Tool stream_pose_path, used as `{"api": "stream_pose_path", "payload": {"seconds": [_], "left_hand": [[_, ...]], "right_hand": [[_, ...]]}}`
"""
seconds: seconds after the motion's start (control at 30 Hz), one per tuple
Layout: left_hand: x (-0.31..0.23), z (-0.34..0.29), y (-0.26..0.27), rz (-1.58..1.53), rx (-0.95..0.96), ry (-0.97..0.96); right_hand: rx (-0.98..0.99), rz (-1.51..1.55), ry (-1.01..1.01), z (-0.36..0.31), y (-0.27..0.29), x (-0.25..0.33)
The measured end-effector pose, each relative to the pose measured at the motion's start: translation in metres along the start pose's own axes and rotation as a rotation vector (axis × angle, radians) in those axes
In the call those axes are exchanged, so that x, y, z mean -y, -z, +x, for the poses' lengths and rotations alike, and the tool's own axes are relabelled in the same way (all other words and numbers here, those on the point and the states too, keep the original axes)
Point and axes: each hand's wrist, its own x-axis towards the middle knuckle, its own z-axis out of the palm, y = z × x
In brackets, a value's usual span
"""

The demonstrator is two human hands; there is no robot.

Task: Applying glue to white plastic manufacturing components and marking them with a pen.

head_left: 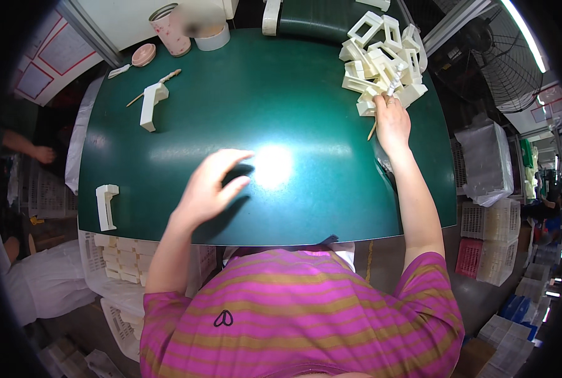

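Note:
My left hand (pixel 213 187) hovers over the green tabletop (pixel 243 107), its thumb and fingers apart and nothing between them. At the right, my right hand (pixel 393 126) reaches the near edge of a heap of white plastic frames (pixel 374 63). Its fingers close around a thin stick tool with a pale, bumpy upper part (pixel 395 80) and a pointed light-brown end (pixel 372 131). Whether those fingers also grip a frame, I cannot tell. Two single white plastic parts lie at the left: an angled part (pixel 152 107) beside another wooden stick tool (pixel 170 75), and a bracket-like part (pixel 107 206) near the edge.
A pink patterned tumbler (pixel 170 30), a roll of tape (pixel 212 38) and a round pink lid (pixel 143 55) stand at the back left. A green conveyor belt (pixel 322 17) meets the far edge. Crates of white parts (pixel 126 258) sit below the front left; a fan (pixel 504 53) stands right.

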Motion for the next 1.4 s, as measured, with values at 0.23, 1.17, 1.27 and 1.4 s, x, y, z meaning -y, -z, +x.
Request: {"api": "stream_pose_path", "payload": {"seconds": [0.23,1.17,1.27,1.4], "left_hand": [[-0.007,0.041,-0.080,-1.427,0.333,0.487],[-0.038,0.033,-0.136,-1.793,0.342,0.512],[-0.053,0.024,-0.146,-1.794,0.348,0.590],[-0.065,0.019,-0.157,-1.750,0.401,0.648]], "right_hand": [[-0.035,0.687,-0.028,-0.040,0.040,0.032],[0.261,1.077,-0.685,-0.156,0.098,0.047],[0.136,1.006,-0.399,-0.164,0.118,0.067],[0.056,0.841,-0.360,-0.174,0.131,0.074]]}}
